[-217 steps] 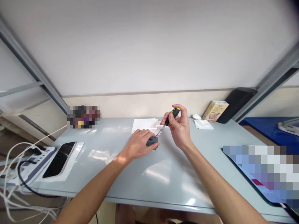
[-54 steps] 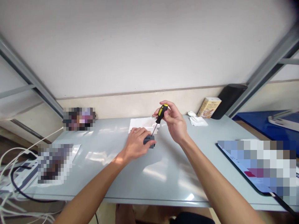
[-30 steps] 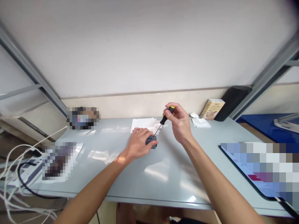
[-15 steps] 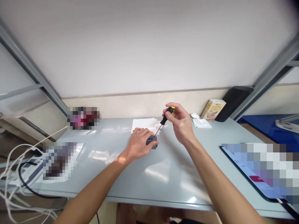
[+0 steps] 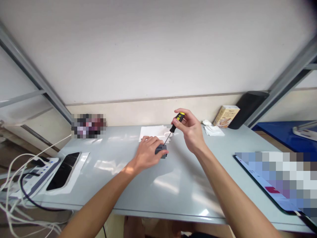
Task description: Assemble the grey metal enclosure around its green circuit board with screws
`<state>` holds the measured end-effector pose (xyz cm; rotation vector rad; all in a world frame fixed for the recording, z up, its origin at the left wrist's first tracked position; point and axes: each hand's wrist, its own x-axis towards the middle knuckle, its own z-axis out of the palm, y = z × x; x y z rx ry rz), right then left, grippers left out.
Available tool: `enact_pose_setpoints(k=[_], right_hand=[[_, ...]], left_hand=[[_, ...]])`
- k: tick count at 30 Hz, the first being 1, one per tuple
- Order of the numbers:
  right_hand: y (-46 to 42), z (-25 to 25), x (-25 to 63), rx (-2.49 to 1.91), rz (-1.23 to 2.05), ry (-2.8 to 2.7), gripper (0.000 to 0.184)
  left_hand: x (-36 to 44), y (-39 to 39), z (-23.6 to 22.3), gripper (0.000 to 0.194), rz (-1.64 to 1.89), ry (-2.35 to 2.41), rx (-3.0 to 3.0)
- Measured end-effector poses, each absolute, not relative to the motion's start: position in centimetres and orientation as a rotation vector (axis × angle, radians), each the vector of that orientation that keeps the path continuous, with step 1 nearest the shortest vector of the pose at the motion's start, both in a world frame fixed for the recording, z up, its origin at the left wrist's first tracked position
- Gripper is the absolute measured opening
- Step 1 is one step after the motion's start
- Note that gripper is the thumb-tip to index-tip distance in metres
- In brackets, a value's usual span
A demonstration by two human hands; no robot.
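Note:
A small dark grey box with slots (image 5: pixel 162 152) rests on the table near its middle. My left hand (image 5: pixel 149 152) is closed over its left side, the thumb along the near face and the fingers on the far side. In my right hand (image 5: pixel 191 129) is a black-and-yellow screwdriver (image 5: pixel 176 123), pinched by the handle between thumb and fingers. The screwdriver slants down to the left, its tip meeting the top of the box. What the tip touches is too small to make out. White paper sheets (image 5: pixel 151 131) lie just behind the box.
On the left are a phone (image 5: pixel 63 171) on paper, a white power strip (image 5: pixel 41 180) and tangled cables (image 5: pixel 12 201). A yellow carton (image 5: pixel 226 116), crumpled tissue (image 5: pixel 213 130) and a black cylinder (image 5: pixel 249 109) stand back right. A tablet (image 5: pixel 269 185) lies at the right edge.
The screwdriver handle has turned slightly in my right hand, showing more yellow, and my right fingers have shifted a little. My left hand and the box stay in place.

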<state>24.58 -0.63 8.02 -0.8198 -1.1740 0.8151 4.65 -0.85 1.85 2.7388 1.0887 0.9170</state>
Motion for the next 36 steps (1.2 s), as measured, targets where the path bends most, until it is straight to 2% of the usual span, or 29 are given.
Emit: enact_pose_setpoints(k=[4, 10, 13, 16, 22, 28, 33, 36], right_hand=[[-0.5, 7.7, 24.9, -0.759, 0.945, -1.184, 0.041], [-0.3, 7.5, 24.9, -0.701, 1.053, -1.125, 0.028], [0.1, 7.3, 24.9, -0.755, 0.944, -1.061, 0.028], [0.5, 7.1, 25.1, -0.802, 0.867, -1.045, 0.03], [0.3, 7.4, 26.1, -0.746, 1.026, -1.105, 0.047], [-0.1, 7.8, 26.1, -0.708, 1.118, -1.161, 0.032], [0.4, 7.4, 26.3, -0.799, 0.921, -1.05, 0.031], [0.5, 7.3, 26.5, -0.78, 0.972, -1.076, 0.034]], left_hand=[[4.6, -0.9, 1.9, 0.02, 0.913, 1.078, 2.754], [4.6, -0.9, 2.1, 0.019, 0.923, 1.072, 2.749], [4.6, -0.9, 2.0, 0.019, 0.92, 1.064, 2.751], [4.6, -0.9, 2.0, 0.02, 0.929, 1.063, 2.747], [4.6, -0.9, 2.0, 0.019, 0.912, 1.084, 2.75], [4.6, -0.9, 2.2, 0.018, 0.914, 1.072, 2.745], [4.6, -0.9, 2.2, 0.018, 0.91, 1.069, 2.742], [4.6, -0.9, 2.2, 0.018, 0.92, 1.062, 2.75]])
